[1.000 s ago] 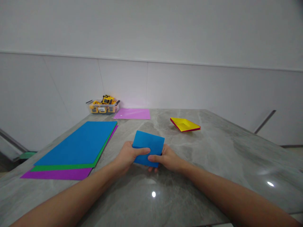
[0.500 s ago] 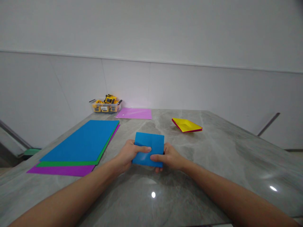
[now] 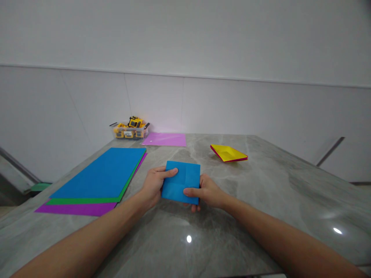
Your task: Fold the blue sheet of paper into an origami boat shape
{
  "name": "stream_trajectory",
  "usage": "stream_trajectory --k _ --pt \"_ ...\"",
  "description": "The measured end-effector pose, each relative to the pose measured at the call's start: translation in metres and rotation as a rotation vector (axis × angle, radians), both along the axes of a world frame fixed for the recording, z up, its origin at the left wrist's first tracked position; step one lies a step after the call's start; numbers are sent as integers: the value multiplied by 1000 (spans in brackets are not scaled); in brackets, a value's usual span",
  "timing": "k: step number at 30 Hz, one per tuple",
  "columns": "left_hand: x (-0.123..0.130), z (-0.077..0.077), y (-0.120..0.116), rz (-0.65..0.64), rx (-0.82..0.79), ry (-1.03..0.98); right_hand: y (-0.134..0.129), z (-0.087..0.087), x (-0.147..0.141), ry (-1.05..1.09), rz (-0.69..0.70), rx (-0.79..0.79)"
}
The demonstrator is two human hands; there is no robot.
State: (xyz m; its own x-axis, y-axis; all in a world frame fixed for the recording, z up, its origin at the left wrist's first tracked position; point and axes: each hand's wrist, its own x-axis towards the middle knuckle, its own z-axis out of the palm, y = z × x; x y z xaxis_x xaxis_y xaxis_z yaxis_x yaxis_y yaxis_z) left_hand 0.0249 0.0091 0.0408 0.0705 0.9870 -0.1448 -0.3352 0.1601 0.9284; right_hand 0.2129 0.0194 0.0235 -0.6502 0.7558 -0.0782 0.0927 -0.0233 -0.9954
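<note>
To our left lies a stack of blue, green and purple sheets (image 3: 98, 173); a careless sweep could knock it askew. Our left hand (image 3: 153, 183) pinches the left side of the creased blue square (image 3: 179, 181), held over the counter (image 3: 176, 226); uneven thumb pressure might bend it wrongly. Our right hand (image 3: 208, 192) grips its lower right corner. Farther right, the yellow-and-red paper piece (image 3: 228, 153) might slide if bumped.
</note>
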Motion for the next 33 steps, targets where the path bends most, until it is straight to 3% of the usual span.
stream_trajectory --k 14,22,26,29,33 --pt "0 -3 4 106 97 13 -5 2 1 -40 55 -21" --pt "-12 -9 8 103 315 175 1 -7 4 5 106 -59" --pt "-19 -9 10 103 388 295 14 -16 6 60 -5 -5" --pt "-16 -11 9 55 377 279 21 -20 9 116 -94 -2" --pt "-11 -15 5 -111 248 235 21 -20 12 90 -39 -18"
